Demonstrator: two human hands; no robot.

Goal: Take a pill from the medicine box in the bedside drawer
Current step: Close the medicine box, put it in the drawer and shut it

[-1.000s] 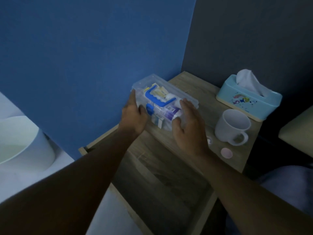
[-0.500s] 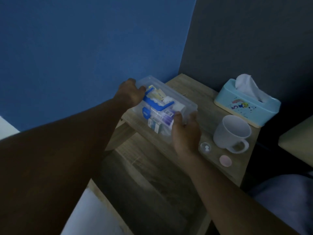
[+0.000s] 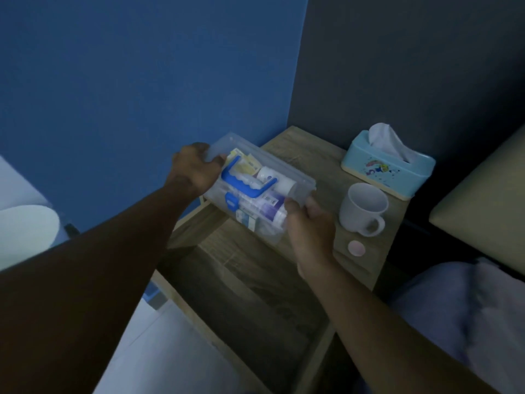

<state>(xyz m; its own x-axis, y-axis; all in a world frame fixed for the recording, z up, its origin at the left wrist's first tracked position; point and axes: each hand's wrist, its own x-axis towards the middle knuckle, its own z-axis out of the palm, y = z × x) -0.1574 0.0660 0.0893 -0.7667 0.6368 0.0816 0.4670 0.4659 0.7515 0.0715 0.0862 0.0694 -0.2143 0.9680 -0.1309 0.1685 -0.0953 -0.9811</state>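
Note:
The medicine box (image 3: 257, 191) is clear plastic with a blue handle and a blue latch; bottles and sachets show through it. It sits tilted at the front left edge of the bedside table top (image 3: 301, 155), above the pulled-out wooden drawer (image 3: 250, 302). My left hand (image 3: 196, 169) grips its far left end. My right hand (image 3: 309, 226) holds its near right end, thumb on the lid. The lid is down.
A white mug (image 3: 365, 209) stands right of the box, a light blue tissue box (image 3: 387, 166) behind it. A small pink round cap (image 3: 356, 248) lies near the table's front edge. Blue wall on the left, dark wall behind, a bed edge (image 3: 483, 209) at right.
My left hand has gone from the box's near side to its far left end. The box has tilted and shifted a little toward the drawer. My right hand slid to the right end.

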